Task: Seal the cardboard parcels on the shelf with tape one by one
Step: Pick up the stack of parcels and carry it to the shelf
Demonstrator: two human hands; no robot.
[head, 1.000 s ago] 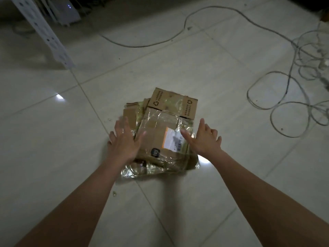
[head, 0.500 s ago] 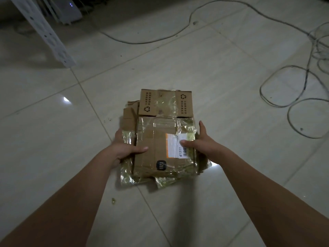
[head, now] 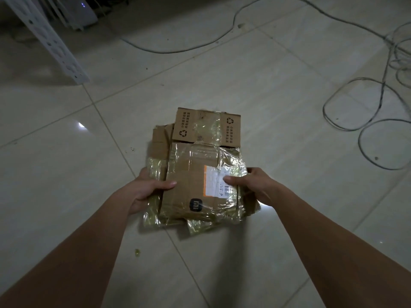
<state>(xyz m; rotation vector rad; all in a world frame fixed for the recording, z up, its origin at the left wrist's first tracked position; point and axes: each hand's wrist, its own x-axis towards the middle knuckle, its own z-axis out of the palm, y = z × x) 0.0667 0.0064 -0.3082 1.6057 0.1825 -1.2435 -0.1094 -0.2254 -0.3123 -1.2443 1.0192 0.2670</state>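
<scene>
We clamp our left hand (head: 144, 192) and right hand (head: 253, 185) on the taped cardboard parcel (head: 198, 181); lift it level, thumbs pressing firmly.

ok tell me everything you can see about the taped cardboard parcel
The cardboard parcel is a flattish brown box, wrapped in crinkled, glossy clear tape, with a white and orange shipping label and a dark square logo on top. A printed flap sticks out at its far end. The left hand and right hand grip its sides, thumbs on top, above the tiled floor.
</scene>
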